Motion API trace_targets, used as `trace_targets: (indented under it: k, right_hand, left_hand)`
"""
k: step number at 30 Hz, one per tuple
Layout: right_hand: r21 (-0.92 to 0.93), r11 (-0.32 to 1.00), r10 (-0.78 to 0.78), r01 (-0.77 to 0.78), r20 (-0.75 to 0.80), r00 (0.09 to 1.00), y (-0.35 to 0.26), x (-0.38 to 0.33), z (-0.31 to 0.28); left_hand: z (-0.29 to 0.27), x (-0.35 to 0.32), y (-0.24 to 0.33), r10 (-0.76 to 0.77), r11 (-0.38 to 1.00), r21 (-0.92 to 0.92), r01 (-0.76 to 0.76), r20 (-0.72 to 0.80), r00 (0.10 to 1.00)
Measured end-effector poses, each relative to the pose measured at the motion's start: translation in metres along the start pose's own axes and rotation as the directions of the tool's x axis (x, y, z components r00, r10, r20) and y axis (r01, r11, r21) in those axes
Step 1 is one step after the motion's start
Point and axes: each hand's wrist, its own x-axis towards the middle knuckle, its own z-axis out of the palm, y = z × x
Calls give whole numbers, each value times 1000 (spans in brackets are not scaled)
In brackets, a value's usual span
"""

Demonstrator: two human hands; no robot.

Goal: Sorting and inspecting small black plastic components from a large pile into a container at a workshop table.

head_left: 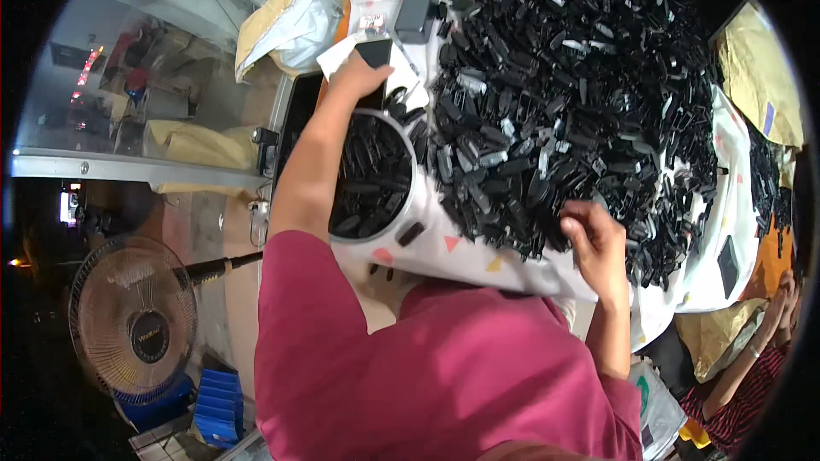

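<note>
We see a raspberry-red shirt (pixel 478 358) of soft, loosely creased cloth (nearer to wine in the shaded folds). Its left sleeve (pixel 299 290) and right sleeve (pixel 623 405) are short, and below them we find bare forearms (pixel 312 162), left hand (pixel 359 78) and right hand (pixel 600 243).

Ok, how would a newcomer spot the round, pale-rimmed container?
On the white patterned sheet, find the big heap of small black pieces. Left of it, beside the bare left forearm, is the round, pale-rimmed container. Its circular rim, enclosing similar pieces, sets it apart from the loose heap.
</note>
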Motion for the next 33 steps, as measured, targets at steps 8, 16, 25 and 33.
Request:
trace_targets:
  k: [8, 16, 25, 33]
  right_hand:
    - [104, 988, 112, -111, -7, 994, 7, 2, 3]
    - [-17, 987, 159, -159, 30, 987, 5, 1, 6]
    - [-51, 988, 142, -142, -10, 990, 12, -3, 9]
    - [-91, 988, 128, -123, 44, 991, 20, 0, 7]
  left_hand:
    - [13, 1, 28, -102, 994, 37, 104, -48, 994]
    - [-1, 10, -9, -62, 983, -168, 80, 107, 992]
    - [-15, 13, -51, -72, 892, -449, 44, -44, 996]
    - [-39, -42, -34, 174, 944, -205, -258, -355, 919]
